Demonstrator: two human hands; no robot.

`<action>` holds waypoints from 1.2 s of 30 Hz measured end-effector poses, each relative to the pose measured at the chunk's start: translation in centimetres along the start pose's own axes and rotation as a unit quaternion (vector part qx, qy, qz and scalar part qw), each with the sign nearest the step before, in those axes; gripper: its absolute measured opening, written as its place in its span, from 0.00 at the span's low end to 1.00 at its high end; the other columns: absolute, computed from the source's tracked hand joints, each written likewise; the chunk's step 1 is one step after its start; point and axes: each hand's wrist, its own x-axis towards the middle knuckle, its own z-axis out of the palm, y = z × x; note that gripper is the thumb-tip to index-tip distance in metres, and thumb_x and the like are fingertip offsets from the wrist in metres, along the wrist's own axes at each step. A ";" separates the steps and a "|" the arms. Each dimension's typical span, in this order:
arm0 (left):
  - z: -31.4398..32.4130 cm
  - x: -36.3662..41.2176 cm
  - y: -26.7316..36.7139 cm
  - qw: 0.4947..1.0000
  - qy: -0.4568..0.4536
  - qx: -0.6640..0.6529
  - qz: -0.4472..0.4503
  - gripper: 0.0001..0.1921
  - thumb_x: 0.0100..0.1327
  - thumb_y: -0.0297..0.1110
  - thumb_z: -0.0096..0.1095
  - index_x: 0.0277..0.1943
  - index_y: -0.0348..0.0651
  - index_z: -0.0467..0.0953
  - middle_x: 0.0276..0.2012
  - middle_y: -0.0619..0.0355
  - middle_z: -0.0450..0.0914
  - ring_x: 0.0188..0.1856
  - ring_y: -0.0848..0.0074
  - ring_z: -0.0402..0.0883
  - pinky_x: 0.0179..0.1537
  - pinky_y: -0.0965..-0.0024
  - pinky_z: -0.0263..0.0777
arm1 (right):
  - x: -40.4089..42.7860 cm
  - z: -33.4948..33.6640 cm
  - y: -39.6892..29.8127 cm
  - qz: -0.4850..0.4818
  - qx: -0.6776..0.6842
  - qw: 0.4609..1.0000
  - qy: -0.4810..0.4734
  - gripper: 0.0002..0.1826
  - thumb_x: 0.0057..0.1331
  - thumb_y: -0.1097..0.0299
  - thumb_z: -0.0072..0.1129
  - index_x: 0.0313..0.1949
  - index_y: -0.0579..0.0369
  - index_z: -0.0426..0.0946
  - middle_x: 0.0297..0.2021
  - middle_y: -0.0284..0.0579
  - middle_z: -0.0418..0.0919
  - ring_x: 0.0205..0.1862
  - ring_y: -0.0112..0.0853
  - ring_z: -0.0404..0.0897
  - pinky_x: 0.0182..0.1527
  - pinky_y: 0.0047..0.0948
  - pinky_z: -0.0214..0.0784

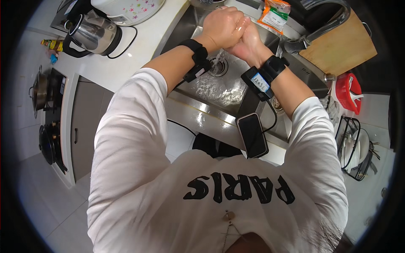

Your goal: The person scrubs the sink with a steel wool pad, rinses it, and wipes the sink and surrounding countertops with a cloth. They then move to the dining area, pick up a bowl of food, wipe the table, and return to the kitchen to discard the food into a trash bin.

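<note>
Over the stainless steel sink, my left hand is closed against my right hand. Both hands are wet, with their fingers pressed together. The fingers of my right hand are partly hidden, and whether anything lies between the palms cannot be seen. Water falls beneath the hands near the sink drain and spreads over the basin floor. The curved metal faucet stands to the right of the hands. Black straps with small devices are around both wrists.
An electric kettle and a rice cooker stand on the left counter. An orange-and-white packet lies behind the sink. At right are a wooden cutting board, red basket and dish rack. A phone hangs at the sink's front edge.
</note>
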 end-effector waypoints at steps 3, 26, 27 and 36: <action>0.8 -0.2 0.0 0.989 0.044 -0.048 -0.130 0.20 0.66 0.44 0.48 0.28 0.37 0.77 0.29 0.48 0.79 0.34 0.53 0.77 0.37 0.56 0.70 | 1.5 -0.8 0.9 -0.024 -0.086 0.996 0.026 0.18 0.72 0.53 0.37 0.48 0.50 0.71 0.45 0.39 0.77 0.47 0.32 0.77 0.47 0.36 0.71; -7.0 -4.9 0.0 0.785 -0.194 -0.336 -0.482 0.33 0.69 0.63 0.33 0.51 0.38 0.70 0.41 0.58 0.76 0.40 0.76 0.73 0.38 0.70 0.68 | -2.7 -1.1 5.5 -0.112 -0.403 0.909 0.001 0.27 0.59 0.66 0.66 0.56 0.60 0.70 0.40 0.45 0.79 0.42 0.26 0.77 0.47 0.24 0.69; -7.2 -5.3 -0.1 0.771 -0.208 -0.363 -0.481 0.29 0.69 0.62 0.35 0.53 0.44 0.69 0.42 0.63 0.74 0.40 0.80 0.70 0.36 0.72 0.66 | -3.0 -0.8 5.4 -0.120 -0.415 0.902 0.003 0.27 0.59 0.67 0.66 0.56 0.61 0.70 0.39 0.44 0.79 0.41 0.25 0.77 0.46 0.24 0.69; -10.8 -5.2 2.8 0.783 -0.234 -0.369 -0.443 0.26 0.68 0.61 0.44 0.48 0.45 0.72 0.36 0.64 0.75 0.35 0.82 0.72 0.34 0.75 0.67 | -6.0 2.6 5.3 -0.241 -0.463 0.853 0.013 0.17 0.62 0.66 0.62 0.48 0.61 0.76 0.29 0.33 0.77 0.30 0.19 0.71 0.34 0.21 0.67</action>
